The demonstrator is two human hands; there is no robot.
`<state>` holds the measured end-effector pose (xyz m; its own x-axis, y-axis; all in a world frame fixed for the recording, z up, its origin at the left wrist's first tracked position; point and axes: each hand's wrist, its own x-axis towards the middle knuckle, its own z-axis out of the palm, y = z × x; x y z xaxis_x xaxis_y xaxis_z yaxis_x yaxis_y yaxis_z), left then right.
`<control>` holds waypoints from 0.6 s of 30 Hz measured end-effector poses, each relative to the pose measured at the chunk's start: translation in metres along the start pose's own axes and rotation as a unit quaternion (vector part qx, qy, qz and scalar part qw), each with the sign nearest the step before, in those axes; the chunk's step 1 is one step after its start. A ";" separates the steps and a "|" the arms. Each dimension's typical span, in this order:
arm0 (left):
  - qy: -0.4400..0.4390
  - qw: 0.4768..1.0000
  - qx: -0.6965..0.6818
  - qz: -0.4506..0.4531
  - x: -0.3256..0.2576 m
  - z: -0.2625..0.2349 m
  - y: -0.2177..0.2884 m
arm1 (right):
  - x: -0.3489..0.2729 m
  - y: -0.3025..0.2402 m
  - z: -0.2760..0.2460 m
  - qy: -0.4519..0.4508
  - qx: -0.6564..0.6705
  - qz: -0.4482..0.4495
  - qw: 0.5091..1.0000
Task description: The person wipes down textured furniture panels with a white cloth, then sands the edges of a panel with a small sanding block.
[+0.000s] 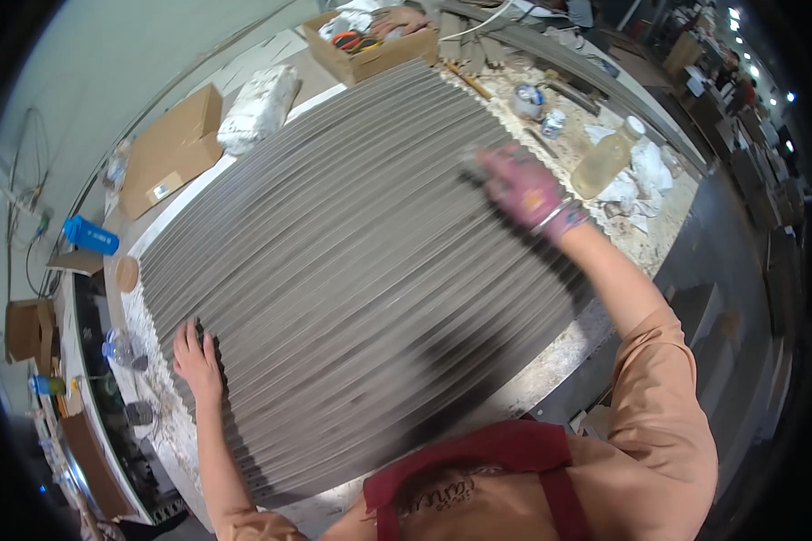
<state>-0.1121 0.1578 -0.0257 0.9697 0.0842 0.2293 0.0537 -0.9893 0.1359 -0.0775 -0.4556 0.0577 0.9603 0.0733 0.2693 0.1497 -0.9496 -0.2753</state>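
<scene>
A broad layer of long grey ribbed strips [334, 234] lies side by side across the table, running from lower left to upper right. My left hand [197, 361] is bare and rests on the left ends of the strips, its fingers stretched out and holding nothing. Over the right part of the strips is my right hand [521, 185], in a stained pink glove with a band at the wrist. Its fingers are closed round a small greyish thing [472, 162], too blurred to name, at the strips' surface.
Beyond the strips stand a cardboard box [370, 59] of tools, a white wrapped package [258, 108] and a flat carton [173, 149]. A bottle of yellowish liquid [609, 158] stands right, near crumpled white paper [650, 176]. A blue bottle [91, 236] is at left.
</scene>
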 end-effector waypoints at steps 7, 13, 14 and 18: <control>-0.009 0.998 0.043 -0.048 0.044 0.024 0.011 | -0.022 -0.301 0.086 -0.418 0.199 -0.153 0.873; -0.001 0.997 0.042 -0.064 0.032 0.021 0.003 | 0.021 -0.162 0.134 -0.222 0.073 -0.097 0.968; 0.000 0.997 0.045 -0.067 0.029 0.021 -0.001 | 0.033 -0.103 0.125 -0.139 -0.013 -0.096 0.986; -0.005 0.998 0.039 -0.053 0.035 0.026 0.007 | 0.056 0.117 0.040 -0.021 -0.097 0.135 0.986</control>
<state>-0.0718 0.1503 -0.0416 0.9599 0.1887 0.2071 0.1748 -0.9810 0.0837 0.0027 -0.5504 0.0039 0.9683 -0.1815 0.1715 -0.1567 -0.9764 -0.1484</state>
